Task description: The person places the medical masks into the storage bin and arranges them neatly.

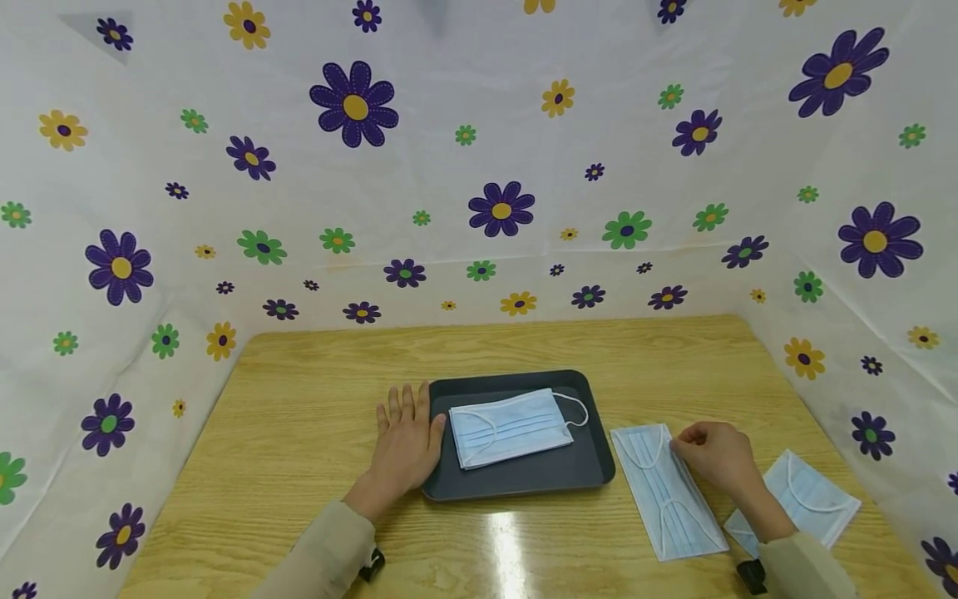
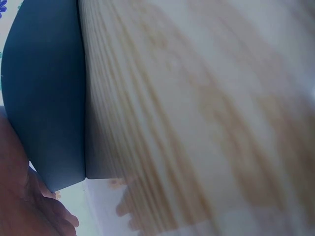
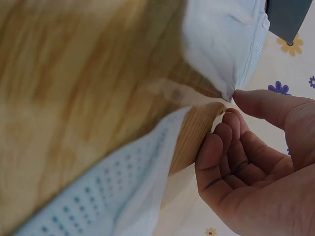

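Note:
My left hand (image 1: 404, 445) lies with straight fingers along the left side of a dark grey tray (image 1: 524, 491), its thumb at the rim. The left wrist view shows the tray's outer wall (image 2: 47, 93) close by, with part of the hand (image 2: 29, 196) at the lower left. In the tray lie stacked light-blue face masks (image 1: 509, 428), one white ear loop hanging out at the right. My right hand (image 1: 714, 453) pinches the upper right edge of another face mask (image 1: 662, 499) on the table. Up close, the thumb (image 3: 261, 105) meets that mask's crumpled corner (image 3: 224, 54).
Another face mask (image 1: 812, 499) lies to the right, partly under my right forearm. The wood-grain table (image 1: 337, 366) is bordered at the back and sides by white sheeting (image 1: 449, 166) printed with flowers.

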`<state>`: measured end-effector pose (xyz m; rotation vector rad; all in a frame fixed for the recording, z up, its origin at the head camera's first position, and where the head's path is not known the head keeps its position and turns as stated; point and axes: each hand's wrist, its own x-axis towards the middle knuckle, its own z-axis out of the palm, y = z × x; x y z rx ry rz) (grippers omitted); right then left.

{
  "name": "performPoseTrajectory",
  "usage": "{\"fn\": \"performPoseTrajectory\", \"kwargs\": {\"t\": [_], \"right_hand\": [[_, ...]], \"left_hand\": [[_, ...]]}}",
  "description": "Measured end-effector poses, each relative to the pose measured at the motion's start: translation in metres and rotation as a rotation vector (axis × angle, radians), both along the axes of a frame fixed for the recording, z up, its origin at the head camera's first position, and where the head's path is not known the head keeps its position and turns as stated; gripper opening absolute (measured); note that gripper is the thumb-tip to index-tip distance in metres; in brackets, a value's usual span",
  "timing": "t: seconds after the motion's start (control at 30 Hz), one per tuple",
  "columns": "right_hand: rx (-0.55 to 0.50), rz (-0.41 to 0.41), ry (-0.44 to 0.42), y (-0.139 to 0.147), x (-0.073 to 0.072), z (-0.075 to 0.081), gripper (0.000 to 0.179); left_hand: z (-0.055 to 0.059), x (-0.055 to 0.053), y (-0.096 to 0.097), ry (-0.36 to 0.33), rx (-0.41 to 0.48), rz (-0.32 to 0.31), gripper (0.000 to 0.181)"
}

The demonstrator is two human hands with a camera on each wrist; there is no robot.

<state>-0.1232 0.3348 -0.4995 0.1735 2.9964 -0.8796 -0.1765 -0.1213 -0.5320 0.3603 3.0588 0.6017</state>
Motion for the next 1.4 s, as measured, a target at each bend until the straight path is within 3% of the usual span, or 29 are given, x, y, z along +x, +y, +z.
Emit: {"fn": "performPoseTrajectory", "kwargs": {"t": [0.97, 1.4], "right_hand": [[-0.022, 0.0, -0.016, -0.0049, -0.0041, 0.0006, 0.018], [-0.082, 0.0, -0.106, -0.0052, -0.0062, 0.0019, 0.021]], "left_hand": [[0.0027, 0.0009, 0.0007, -0.016, 0.018, 0.003, 0.068], [0.0011, 0.0005, 0.0007, -0.016, 0.01, 0.003, 0.07]]}}
